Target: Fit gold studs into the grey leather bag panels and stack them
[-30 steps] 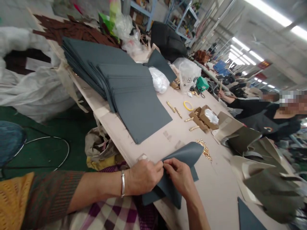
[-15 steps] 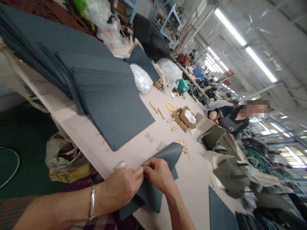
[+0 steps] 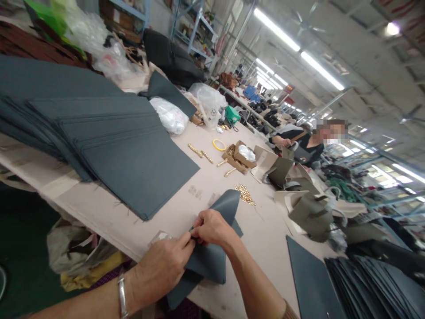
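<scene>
A folded dark blue-grey leather-like panel (image 3: 209,261) lies at the table's near edge, its far end curling up. My left hand (image 3: 166,261), with a silver bangle on the wrist, pinches the panel's edge. Right beside it, my right hand (image 3: 210,228) has its thumb and fingertips pressed together on the same edge. Whatever small part may sit between the fingertips is hidden. Beyond the panel lies a loose pile of small gold metal pieces (image 3: 245,195). A small clear packet (image 3: 161,237) shows behind my left hand.
Stacked dark panels (image 3: 142,168) cover the left of the table (image 3: 175,208). Farther back are a yellow tape ring (image 3: 219,145), gold strips (image 3: 195,150) and a cardboard box (image 3: 237,157). More panels (image 3: 312,279) lie at right, near olive pieces (image 3: 310,215). A co-worker (image 3: 305,144) is across the table.
The view has turned, so the scene sits farther left and more panels show at lower right. Both hands stay together on the panel's edge, with the right hand's fingers slightly shifted.
</scene>
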The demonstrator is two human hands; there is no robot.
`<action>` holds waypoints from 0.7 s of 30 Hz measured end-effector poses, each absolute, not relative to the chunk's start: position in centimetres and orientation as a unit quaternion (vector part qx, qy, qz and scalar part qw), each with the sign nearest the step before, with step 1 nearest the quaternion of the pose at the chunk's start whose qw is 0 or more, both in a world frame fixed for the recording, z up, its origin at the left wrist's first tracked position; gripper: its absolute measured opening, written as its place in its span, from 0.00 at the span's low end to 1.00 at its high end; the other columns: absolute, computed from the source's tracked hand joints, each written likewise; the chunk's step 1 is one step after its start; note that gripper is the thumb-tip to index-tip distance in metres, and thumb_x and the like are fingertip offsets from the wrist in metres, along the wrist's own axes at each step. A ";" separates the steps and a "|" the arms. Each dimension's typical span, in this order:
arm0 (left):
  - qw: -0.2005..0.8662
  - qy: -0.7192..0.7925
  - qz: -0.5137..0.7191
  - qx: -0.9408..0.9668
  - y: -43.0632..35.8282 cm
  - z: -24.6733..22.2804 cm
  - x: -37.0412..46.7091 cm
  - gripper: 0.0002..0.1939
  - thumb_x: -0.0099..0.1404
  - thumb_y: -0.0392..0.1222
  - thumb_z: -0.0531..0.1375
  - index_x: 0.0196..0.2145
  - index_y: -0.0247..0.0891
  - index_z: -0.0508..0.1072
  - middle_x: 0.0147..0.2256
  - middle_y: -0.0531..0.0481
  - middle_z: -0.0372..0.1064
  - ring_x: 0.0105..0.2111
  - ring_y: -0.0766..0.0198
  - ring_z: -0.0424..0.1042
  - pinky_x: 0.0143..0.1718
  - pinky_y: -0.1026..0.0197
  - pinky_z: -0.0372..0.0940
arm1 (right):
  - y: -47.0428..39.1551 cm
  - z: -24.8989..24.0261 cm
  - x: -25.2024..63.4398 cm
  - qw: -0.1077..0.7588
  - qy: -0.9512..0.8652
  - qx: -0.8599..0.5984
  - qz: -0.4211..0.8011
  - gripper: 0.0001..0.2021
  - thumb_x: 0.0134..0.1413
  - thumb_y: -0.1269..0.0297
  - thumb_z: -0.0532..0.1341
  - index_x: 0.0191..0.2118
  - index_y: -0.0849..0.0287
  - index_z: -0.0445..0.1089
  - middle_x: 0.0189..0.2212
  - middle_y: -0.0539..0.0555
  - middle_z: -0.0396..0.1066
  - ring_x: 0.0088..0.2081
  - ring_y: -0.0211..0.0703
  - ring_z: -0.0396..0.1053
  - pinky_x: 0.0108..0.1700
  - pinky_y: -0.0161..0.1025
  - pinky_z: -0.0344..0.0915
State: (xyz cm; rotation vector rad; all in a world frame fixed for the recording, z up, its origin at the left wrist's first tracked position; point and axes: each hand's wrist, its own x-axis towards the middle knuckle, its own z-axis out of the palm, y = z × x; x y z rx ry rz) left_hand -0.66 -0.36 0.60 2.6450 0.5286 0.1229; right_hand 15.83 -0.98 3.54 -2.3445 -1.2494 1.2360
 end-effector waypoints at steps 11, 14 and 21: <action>0.179 0.194 0.085 0.961 -2.0 0.3 0.3 0.26 0.60 0.28 0.46 0.54 0.39 0.68 0.47 0.42 0.70 0.36 0.54 0.76 0.38 0.51 0.71 | -11.1 4.0 18.5 0.305 -0.385 -0.869 0.058 0.35 0.46 0.63 0.65 0.61 0.63 0.59 0.55 0.65 0.65 0.56 0.56 0.63 0.57 0.50 0.60; 0.231 0.152 0.110 0.955 -3.8 0.1 1.6 0.23 0.62 0.31 0.50 0.54 0.43 0.67 0.51 0.44 0.67 0.37 0.57 0.76 0.39 0.54 0.71 | -14.5 4.3 22.0 0.373 -0.349 -0.853 0.110 0.32 0.46 0.69 0.62 0.60 0.57 0.60 0.41 0.55 0.74 0.42 0.47 0.72 0.46 0.44 0.68; 0.412 0.130 0.128 0.893 -6.3 2.9 3.4 0.12 0.70 0.46 0.49 0.45 0.43 0.68 0.41 0.48 0.69 0.41 0.60 0.71 0.44 0.59 0.64 | -28.2 11.5 34.5 0.346 -0.225 -0.911 -0.002 0.26 0.39 0.69 0.63 0.51 0.58 0.71 0.33 0.55 0.76 0.36 0.47 0.74 0.38 0.40 0.68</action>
